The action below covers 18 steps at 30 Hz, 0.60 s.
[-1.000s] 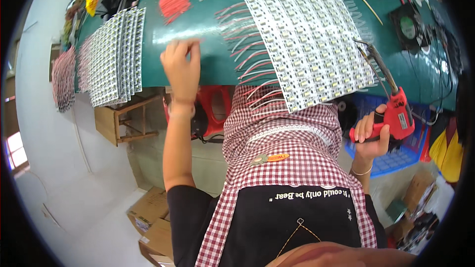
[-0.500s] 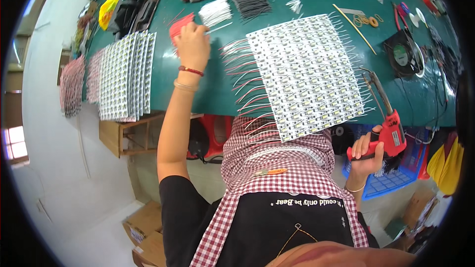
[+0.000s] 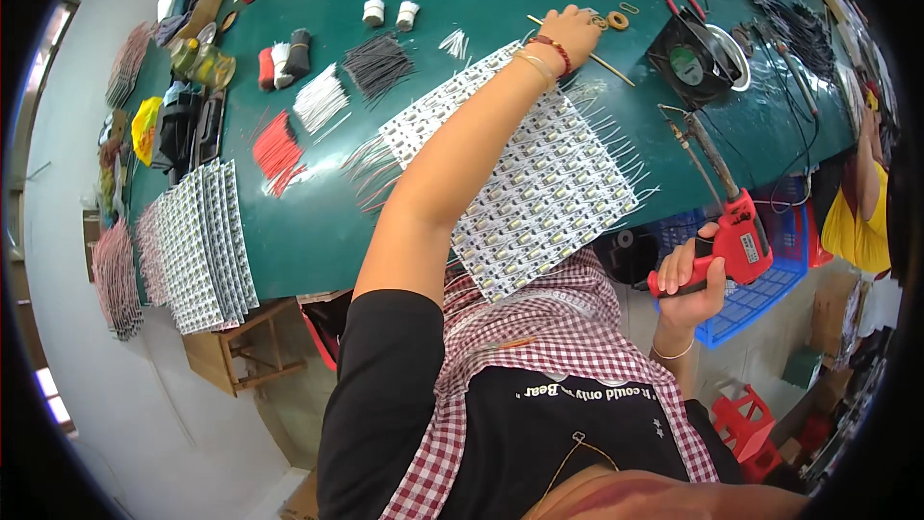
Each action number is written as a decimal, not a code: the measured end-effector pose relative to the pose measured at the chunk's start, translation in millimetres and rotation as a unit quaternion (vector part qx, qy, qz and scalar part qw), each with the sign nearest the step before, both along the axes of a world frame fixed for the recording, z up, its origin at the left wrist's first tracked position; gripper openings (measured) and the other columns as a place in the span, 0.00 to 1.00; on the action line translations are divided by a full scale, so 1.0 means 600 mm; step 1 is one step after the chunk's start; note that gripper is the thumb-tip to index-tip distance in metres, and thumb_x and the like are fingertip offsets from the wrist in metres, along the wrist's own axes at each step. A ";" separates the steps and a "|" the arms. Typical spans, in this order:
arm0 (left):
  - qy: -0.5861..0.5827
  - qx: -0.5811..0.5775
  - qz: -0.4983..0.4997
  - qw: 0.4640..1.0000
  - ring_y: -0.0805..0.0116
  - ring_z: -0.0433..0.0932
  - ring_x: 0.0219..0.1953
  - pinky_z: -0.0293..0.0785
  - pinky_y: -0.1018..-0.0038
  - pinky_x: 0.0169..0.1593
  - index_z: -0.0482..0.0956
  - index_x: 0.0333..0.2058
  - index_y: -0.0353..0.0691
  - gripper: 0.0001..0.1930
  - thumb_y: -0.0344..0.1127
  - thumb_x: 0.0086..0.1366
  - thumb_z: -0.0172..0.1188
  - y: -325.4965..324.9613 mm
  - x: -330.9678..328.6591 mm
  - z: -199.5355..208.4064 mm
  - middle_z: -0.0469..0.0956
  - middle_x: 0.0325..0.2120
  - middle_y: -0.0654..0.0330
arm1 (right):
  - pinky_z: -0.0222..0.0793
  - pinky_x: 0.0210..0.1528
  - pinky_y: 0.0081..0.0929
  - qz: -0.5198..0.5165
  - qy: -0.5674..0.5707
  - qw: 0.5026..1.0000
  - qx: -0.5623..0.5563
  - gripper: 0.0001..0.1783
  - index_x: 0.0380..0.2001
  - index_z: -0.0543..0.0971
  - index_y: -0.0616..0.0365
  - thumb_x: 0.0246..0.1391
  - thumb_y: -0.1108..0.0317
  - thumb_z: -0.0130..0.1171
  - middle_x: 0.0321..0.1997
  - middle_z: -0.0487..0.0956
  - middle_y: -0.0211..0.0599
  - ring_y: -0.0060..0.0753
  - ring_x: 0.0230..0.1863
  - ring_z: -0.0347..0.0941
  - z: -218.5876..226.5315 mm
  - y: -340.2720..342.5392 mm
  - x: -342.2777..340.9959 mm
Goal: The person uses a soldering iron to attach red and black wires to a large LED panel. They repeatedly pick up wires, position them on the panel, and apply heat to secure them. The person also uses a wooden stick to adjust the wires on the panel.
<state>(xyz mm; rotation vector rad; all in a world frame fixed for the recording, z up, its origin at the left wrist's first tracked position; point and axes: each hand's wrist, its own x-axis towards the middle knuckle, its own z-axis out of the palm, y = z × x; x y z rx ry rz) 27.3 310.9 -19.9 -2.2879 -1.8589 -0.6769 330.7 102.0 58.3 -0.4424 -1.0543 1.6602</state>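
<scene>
A: In the head view, what is the right hand point(image 3: 691, 281) doing?

B: It grips a red soldering gun point(image 3: 743, 243), fingers curled round the handle. The gun's tip points up and away, between the sheet and the fan point(image 3: 687, 60), apart from both.

A: Which sheet?

B: The white sheet point(image 3: 553, 183) of small boards. It lies at the front edge of the table point(image 3: 298, 246), turned at an angle, its near corner jutting out over the checked apron point(image 3: 553, 323). Thin wires stick out along its left and right sides.

A: And the left hand point(image 3: 575, 31)?

B: That arm stretches across above the sheet and hides part of it. The hand is beyond the sheet's far corner, over a thin stick point(image 3: 616, 74) that shows on both sides of it. A brown ring point(image 3: 617, 21) lies just beside the fingertips.

A: Is it holding anything?

B: I can't tell; the fingers point away from the camera, and whatever is under them is hidden.

A: What lies left of the sheet?

B: Bundles of red wires point(image 3: 278, 153), white wires point(image 3: 321, 98) and black wires point(image 3: 379, 65), set in a slanting row. Farther left, a stack of similar sheets point(image 3: 197, 246) stands at the table's edge.
</scene>
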 end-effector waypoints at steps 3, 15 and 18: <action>0.049 0.045 -0.084 0.994 0.63 0.70 0.46 0.65 0.61 0.46 0.77 0.29 0.48 0.01 0.33 0.58 0.57 -0.022 -0.004 0.018 0.75 0.37 0.65 | 0.62 0.17 0.20 -0.025 0.009 1.000 -0.004 0.22 0.52 0.62 0.62 0.65 0.54 0.45 0.17 0.63 0.30 0.21 0.14 0.59 0.002 -0.005 0.015; -0.001 0.012 0.048 0.999 0.61 0.72 0.38 0.64 0.66 0.44 0.80 0.31 0.46 0.03 0.31 0.60 0.58 -0.350 -0.328 0.118 0.75 0.28 0.64 | 0.61 0.17 0.20 0.026 -0.003 0.998 -0.061 0.21 0.51 0.62 0.63 0.66 0.56 0.44 0.17 0.63 0.30 0.21 0.14 0.58 -0.018 0.032 0.012; 0.000 0.003 0.081 0.997 0.62 0.71 0.36 0.64 0.66 0.44 0.80 0.29 0.46 0.03 0.31 0.59 0.58 -0.382 -0.346 0.100 0.74 0.27 0.65 | 0.61 0.17 0.20 0.061 -0.013 0.994 -0.085 0.21 0.51 0.62 0.63 0.67 0.56 0.44 0.17 0.63 0.30 0.21 0.14 0.58 -0.020 0.036 -0.001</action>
